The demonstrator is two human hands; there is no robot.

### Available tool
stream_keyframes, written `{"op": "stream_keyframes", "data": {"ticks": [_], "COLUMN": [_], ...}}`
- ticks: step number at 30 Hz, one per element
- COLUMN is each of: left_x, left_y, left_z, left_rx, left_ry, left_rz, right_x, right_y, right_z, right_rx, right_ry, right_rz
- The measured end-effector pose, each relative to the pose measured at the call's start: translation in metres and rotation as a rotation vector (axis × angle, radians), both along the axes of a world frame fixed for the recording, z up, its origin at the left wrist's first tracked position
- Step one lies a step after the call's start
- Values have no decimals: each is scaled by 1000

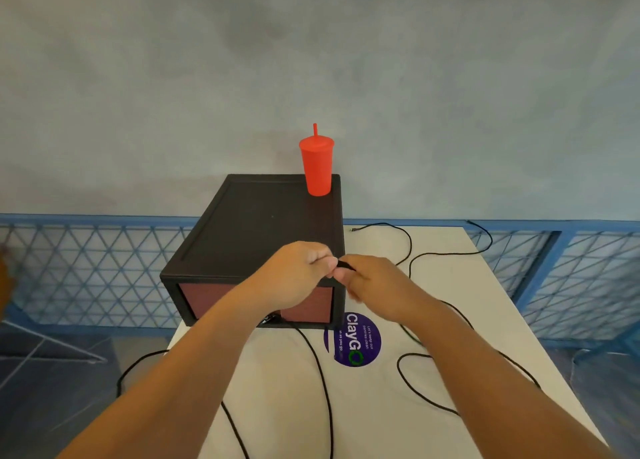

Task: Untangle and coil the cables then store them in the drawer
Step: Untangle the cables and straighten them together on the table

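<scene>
A black drawer box point(256, 223) with a reddish-brown drawer front point(204, 301) stands on the white table point(446, 271); the drawer is closed. Long black cables point(320, 375) trail loosely over the table, some hanging off its left and right edges. Raised in front of the box, my left hand point(294, 273) and my right hand point(372, 282) meet, both pinching a short black piece of cable point(346, 265) between their fingertips. One cable end with a plug point(354, 229) lies by the box's right side.
A red tumbler with lid and straw point(317, 166) stands on the box's back right corner. A round purple sticker point(353, 341) is on the table. Blue mesh railing point(93, 271) runs behind and beside the table, against a grey wall.
</scene>
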State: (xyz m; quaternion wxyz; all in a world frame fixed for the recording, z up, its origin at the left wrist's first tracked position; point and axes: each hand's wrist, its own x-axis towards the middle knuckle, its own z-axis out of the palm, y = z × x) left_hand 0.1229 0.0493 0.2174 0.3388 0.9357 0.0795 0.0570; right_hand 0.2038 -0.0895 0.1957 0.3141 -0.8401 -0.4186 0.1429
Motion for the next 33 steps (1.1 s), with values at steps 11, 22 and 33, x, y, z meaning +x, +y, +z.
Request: {"op": "stream_keyframes", "data": {"ticks": [11, 22, 33], "left_x": [-22, -37, -4], "left_y": [16, 45, -1], "left_z": [-5, -32, -20], "left_rx": [-83, -15, -25], "left_ry": [65, 116, 39], "left_rz": [25, 138, -12], "right_x": [35, 97, 4], "right_y": [-51, -139, -29], "right_z": [-7, -92, -12], "right_rx": [214, 182, 18], "right_ry": [-153, 336, -129], "right_rz": [-439, -1151, -145]}}
